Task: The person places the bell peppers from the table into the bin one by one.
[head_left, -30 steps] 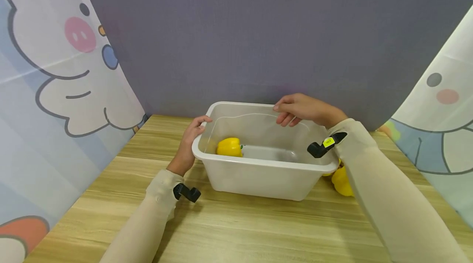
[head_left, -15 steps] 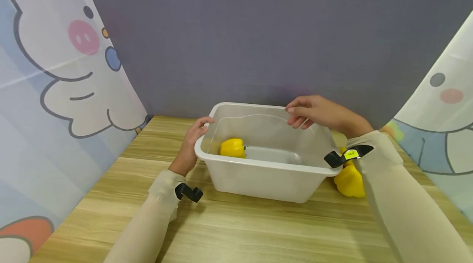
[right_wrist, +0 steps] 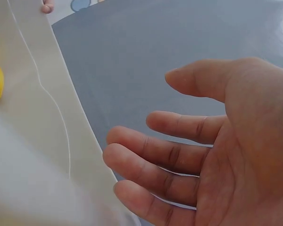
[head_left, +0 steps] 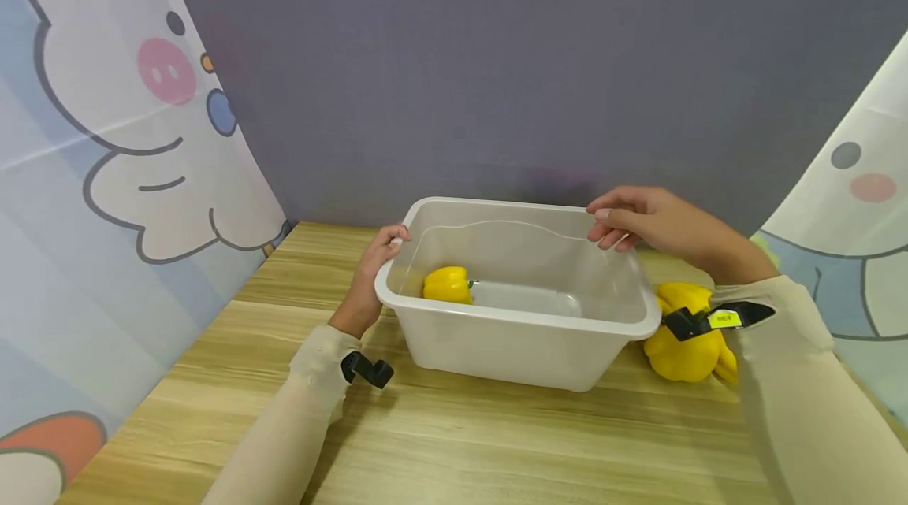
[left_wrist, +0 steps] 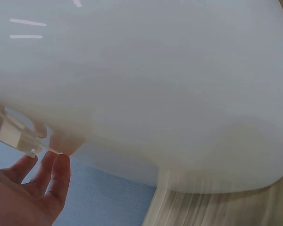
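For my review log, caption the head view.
Left hand grips a white plastic tub containing a yellow bell pepper; empty right hand near the tub's far rim.

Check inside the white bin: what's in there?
Inside the white bin, one yellow bell pepper lies near the left end, its green stem pointing right. Bare floor shows beside it. The near wall hides the closest strip of floor.

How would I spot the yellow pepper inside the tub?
On the wood-grain table stands a pale rectangular tub. Inside, at its left end, a yellow pepper lies on its side, stem pointing right. It's the only one visible inside; other yellow produce sits outside, to the right.
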`<state>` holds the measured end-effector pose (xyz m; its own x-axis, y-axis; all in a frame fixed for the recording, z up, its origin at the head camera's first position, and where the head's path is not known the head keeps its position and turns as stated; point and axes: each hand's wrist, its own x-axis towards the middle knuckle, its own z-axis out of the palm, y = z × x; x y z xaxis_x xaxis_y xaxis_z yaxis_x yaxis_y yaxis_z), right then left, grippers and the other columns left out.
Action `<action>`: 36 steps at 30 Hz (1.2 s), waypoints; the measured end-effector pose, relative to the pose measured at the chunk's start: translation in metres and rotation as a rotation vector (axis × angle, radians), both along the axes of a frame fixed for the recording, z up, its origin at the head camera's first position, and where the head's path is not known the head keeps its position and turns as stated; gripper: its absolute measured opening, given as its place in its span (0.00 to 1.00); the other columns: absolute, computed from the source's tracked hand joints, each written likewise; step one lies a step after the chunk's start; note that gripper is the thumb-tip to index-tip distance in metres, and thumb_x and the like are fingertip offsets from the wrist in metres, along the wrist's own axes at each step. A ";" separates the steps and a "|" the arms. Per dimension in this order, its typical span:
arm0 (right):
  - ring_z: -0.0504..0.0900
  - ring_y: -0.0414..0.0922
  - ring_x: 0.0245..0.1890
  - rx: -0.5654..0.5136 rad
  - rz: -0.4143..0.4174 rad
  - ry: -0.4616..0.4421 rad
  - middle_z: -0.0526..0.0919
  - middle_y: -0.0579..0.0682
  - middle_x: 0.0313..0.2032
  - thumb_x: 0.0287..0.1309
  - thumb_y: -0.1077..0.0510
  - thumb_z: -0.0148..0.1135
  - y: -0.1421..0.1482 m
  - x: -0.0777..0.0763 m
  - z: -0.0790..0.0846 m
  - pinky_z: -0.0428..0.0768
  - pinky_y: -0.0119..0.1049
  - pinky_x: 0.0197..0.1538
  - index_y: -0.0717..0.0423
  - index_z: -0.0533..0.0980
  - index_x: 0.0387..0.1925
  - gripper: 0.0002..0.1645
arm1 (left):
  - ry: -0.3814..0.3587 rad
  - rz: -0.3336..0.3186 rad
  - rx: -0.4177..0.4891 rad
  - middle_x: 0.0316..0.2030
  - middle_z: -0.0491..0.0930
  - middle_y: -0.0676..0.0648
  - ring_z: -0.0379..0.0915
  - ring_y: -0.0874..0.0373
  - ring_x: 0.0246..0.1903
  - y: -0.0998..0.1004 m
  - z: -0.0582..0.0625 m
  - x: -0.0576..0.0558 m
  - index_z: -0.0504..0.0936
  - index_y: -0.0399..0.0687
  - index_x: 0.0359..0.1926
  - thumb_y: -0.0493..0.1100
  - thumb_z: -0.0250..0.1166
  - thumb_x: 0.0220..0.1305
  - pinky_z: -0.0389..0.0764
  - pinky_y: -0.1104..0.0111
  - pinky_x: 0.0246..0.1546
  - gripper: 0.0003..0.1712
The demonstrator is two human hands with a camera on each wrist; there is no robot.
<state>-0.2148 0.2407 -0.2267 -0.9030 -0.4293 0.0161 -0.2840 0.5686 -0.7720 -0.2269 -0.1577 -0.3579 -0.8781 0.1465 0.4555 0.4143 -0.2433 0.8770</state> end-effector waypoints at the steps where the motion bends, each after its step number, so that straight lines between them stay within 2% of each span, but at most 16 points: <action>1: 0.83 0.54 0.46 -0.009 -0.003 0.000 0.84 0.58 0.48 0.74 0.47 0.53 0.004 0.002 -0.001 0.81 0.36 0.48 0.62 0.70 0.63 0.27 | 0.001 0.002 0.004 0.50 0.65 0.36 0.68 0.50 0.40 0.000 0.000 0.000 0.70 0.47 0.43 0.39 0.45 0.69 0.76 0.68 0.39 0.08; 7: 0.85 0.52 0.44 -0.065 -0.072 0.011 0.83 0.60 0.49 0.74 0.46 0.53 0.022 0.015 -0.010 0.82 0.36 0.47 0.64 0.69 0.63 0.29 | 0.006 0.018 0.005 0.49 0.66 0.38 0.68 0.50 0.39 0.004 -0.001 -0.001 0.70 0.44 0.42 0.40 0.47 0.67 0.75 0.67 0.38 0.07; 14: 0.84 0.47 0.44 -0.041 -0.143 0.125 0.84 0.56 0.47 0.75 0.46 0.50 0.040 0.033 -0.027 0.83 0.34 0.44 0.61 0.70 0.62 0.26 | 0.013 0.020 0.002 0.46 0.66 0.38 0.68 0.51 0.38 0.005 -0.003 -0.001 0.70 0.45 0.42 0.39 0.46 0.67 0.75 0.68 0.38 0.08; 19: 0.84 0.46 0.43 -0.050 -0.169 0.170 0.84 0.55 0.46 0.77 0.48 0.48 0.057 0.043 -0.041 0.82 0.32 0.42 0.59 0.70 0.61 0.23 | 0.038 0.033 -0.041 0.48 0.64 0.33 0.67 0.50 0.39 0.002 -0.002 0.000 0.67 0.35 0.44 0.40 0.46 0.68 0.75 0.68 0.38 0.12; 22: 0.84 0.44 0.43 -0.034 -0.183 0.175 0.84 0.54 0.47 0.77 0.49 0.47 0.064 0.046 -0.050 0.82 0.32 0.42 0.59 0.70 0.61 0.22 | 0.055 0.043 -0.069 0.49 0.64 0.31 0.67 0.48 0.39 0.000 -0.001 0.000 0.65 0.30 0.45 0.40 0.46 0.68 0.76 0.67 0.37 0.14; 26: 0.84 0.42 0.42 -0.009 -0.198 0.172 0.85 0.54 0.46 0.78 0.50 0.46 0.071 0.049 -0.059 0.82 0.33 0.41 0.59 0.70 0.60 0.21 | 0.062 0.045 -0.077 0.50 0.64 0.33 0.67 0.49 0.39 0.000 0.000 -0.001 0.65 0.29 0.45 0.40 0.47 0.67 0.76 0.68 0.37 0.15; 36: 0.84 0.43 0.42 0.009 -0.194 0.141 0.84 0.50 0.44 0.77 0.51 0.47 0.086 0.052 -0.074 0.83 0.35 0.41 0.60 0.70 0.62 0.22 | 0.070 0.062 -0.076 0.45 0.68 0.39 0.68 0.55 0.33 0.000 -0.002 -0.002 0.68 0.33 0.43 0.40 0.48 0.67 0.74 0.71 0.33 0.12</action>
